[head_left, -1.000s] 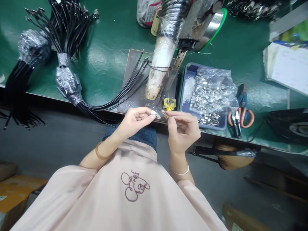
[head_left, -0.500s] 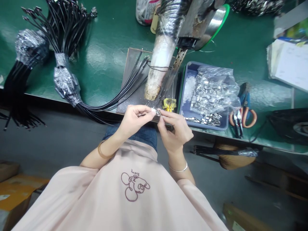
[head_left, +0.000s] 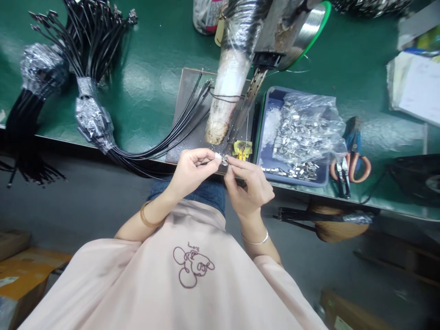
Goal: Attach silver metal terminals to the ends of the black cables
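- Green workbench (head_left: 154, 55): running across the room above a grey floor, with one person sitting at its near edge.
- Left hand (head_left: 193, 172): pinching a small metal part (head_left: 224, 160) between thumb and forefinger, its other fingers curling toward the palm.
- Right hand (head_left: 250, 185): bringing thumb and forefinger to the opposite side of that part; whether they are gripping it or only touching it, I am not able to tell.
- Small metal part: sitting between the two hands' fingertips, just in front of the bench edge; its finer detail is proving too small to read.
- Dark board (head_left: 185, 87): lying beyond the hands and bearing the ends of several black cables (head_left: 172, 135), which are curving in from a plastic-wrapped bundle (head_left: 92, 119).
- White tube (head_left: 225, 87): slanting down over the board, its stained end hanging near the left hand.
- Yellow piece (head_left: 242, 149): resting just beyond the right hand.
- Blue tray (head_left: 276, 98): standing to the right, holding a clear bag (head_left: 305, 123) and loose metal pieces (head_left: 304, 170).
- Orange-handled pliers (head_left: 350, 165): lying beside the tray.
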The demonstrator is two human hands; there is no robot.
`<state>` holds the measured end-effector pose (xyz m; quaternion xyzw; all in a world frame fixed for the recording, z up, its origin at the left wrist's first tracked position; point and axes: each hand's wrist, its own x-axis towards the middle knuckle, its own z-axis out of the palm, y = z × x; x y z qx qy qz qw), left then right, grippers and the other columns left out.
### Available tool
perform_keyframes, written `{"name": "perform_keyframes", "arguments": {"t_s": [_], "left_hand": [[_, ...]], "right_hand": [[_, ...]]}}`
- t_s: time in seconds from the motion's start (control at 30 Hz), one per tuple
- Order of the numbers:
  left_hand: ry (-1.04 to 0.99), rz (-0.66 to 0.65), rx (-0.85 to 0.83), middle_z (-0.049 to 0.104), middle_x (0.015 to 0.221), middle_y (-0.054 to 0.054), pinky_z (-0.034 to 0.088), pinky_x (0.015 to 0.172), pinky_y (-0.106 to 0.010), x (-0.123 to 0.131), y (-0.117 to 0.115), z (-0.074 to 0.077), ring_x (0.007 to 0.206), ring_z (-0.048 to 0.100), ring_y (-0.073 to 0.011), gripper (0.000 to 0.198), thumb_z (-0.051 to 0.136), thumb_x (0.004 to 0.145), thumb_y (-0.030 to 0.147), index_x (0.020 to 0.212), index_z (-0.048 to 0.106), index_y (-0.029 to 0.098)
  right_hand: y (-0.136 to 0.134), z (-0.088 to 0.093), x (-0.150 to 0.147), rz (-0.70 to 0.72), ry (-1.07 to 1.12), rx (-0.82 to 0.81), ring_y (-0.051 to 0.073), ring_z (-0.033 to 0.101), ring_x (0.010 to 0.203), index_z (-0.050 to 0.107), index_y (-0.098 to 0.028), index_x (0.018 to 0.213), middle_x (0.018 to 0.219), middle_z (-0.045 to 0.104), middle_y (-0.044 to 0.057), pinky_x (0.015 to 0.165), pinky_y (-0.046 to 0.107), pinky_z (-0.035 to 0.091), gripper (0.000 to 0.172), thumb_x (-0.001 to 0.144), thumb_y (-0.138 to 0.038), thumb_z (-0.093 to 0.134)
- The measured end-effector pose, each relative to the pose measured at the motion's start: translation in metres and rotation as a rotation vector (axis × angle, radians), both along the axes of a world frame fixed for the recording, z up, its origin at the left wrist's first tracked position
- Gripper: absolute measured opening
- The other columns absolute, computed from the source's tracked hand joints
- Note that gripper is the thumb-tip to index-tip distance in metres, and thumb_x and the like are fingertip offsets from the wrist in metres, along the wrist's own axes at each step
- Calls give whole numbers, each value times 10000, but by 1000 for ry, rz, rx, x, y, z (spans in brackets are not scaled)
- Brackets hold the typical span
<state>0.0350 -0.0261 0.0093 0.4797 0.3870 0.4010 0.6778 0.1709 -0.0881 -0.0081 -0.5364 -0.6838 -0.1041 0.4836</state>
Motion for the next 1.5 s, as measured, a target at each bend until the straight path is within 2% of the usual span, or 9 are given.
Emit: {"name": "perform_keyframes", "arguments": {"t_s": [0.27, 0.47, 0.67, 1.27, 1.5], "left_hand": [[-9, -22, -20, 550, 543, 42, 370, 512, -193, 2, 1, 1, 509, 447, -58, 159, 764, 694, 245, 634, 666, 135], [32, -2, -2, 431, 491, 74, 251, 464, -202, 5, 1, 1, 471, 319, -45, 145, 728, 677, 236, 632, 629, 141], [51, 13, 0, 340, 495, 92, 194, 454, -214, 8, 1, 3, 460, 249, -44, 135, 717, 679, 231, 654, 613, 149], [38, 14, 15, 318, 491, 90, 203, 462, -198, 8, 2, 4, 473, 251, -42, 170, 720, 693, 266, 663, 596, 153], [74, 4, 40, 341, 486, 92, 199, 463, -206, 6, 2, 4, 458, 250, -41, 124, 688, 698, 231, 669, 603, 147]], "right_hand": [[0, -1, 2, -8, -17, 12, 155, 779, 811, 636, -226, 895, 921, 803, 40, 740, 243, 635, 183, 857, -56, 691], [1, -1, 1, -13, -28, 9, 154, 778, 808, 642, -240, 912, 923, 803, 27, 722, 251, 638, 183, 864, -69, 687], [2, 3, 0, -13, 47, -29, 159, 770, 838, 655, -241, 910, 926, 794, 24, 758, 274, 637, 202, 847, -55, 704], [3, 13, 0, -9, 45, -63, 159, 766, 842, 633, -242, 872, 941, 790, 16, 750, 280, 628, 190, 841, -70, 709], [1, 11, 1, 17, 18, -83, 159, 767, 833, 613, -237, 871, 938, 790, 30, 745, 274, 630, 195, 844, -64, 700]]}}
